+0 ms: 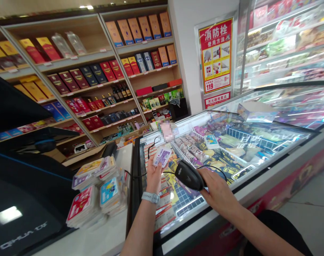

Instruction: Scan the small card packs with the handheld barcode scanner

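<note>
My left hand (153,176) holds up a small flat packet with a purple and white label (162,156) between fingers and thumb. A grey watch band (150,197) circles that wrist. My right hand (217,192) grips a black handheld barcode scanner (190,175), its nose pointing left toward the packet and a short gap between them. A thin black cable (148,170) trails from the scanner across the freezer glass. Left of my hands, stacks of plastic-wrapped packets (95,188) stand on a white counter (111,234).
A glass-topped chest freezer (231,142) full of packaged food lies under and right of my hands. A black checkout terminal (20,170) fills the left side. Wooden shelves of boxed liquor (97,71) stand behind, beside a red fire-hydrant poster (215,56) and a chilled display case (284,42).
</note>
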The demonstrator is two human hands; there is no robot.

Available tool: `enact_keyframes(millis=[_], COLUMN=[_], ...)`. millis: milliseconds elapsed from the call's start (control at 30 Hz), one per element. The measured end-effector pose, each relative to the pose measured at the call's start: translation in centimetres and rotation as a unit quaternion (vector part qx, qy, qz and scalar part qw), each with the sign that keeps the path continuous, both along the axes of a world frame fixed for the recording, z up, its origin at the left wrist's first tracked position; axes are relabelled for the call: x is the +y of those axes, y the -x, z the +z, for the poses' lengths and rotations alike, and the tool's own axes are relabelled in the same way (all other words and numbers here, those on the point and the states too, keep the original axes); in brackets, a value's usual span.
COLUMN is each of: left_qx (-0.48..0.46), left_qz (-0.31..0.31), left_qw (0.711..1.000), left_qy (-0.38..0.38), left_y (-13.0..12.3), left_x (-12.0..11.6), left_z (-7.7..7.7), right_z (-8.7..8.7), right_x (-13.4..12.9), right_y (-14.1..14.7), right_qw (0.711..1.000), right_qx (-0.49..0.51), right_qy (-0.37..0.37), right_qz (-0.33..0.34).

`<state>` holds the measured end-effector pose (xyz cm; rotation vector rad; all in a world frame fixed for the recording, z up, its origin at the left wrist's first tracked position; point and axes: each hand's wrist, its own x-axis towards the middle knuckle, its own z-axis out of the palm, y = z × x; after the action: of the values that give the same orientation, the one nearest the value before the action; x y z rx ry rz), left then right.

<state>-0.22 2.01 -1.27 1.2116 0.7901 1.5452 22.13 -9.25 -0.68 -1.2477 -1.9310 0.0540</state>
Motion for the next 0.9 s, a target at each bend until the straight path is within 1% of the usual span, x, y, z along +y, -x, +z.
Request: enact_keyframes(millis=[300,533,900], left_qx=[-0.005,-0.003,-0.009], left_qz=[-0.001,-0.005,0.008], left_qw=[1.0,1.0,1.0], left_qy=[-0.004,-0.02,0.0], left_y=[-0.2,-0.1,-0.35], left_x=[-0.32,-0.19,-0.38], left_z=[0.38,0.17,0.55], right_z=[-0.04,-0.27,-0.09], right_x=[-0.02,0.08,-0.03], right_y=[-0.03,-0.05,0.08], right_qw=[1.0,1.0,1.0], right_qx=[0.0,-0.001,-0.001], right_qy=[0.016,0.015,0.0], right_qz=[0.003,-0.003,-0.011])
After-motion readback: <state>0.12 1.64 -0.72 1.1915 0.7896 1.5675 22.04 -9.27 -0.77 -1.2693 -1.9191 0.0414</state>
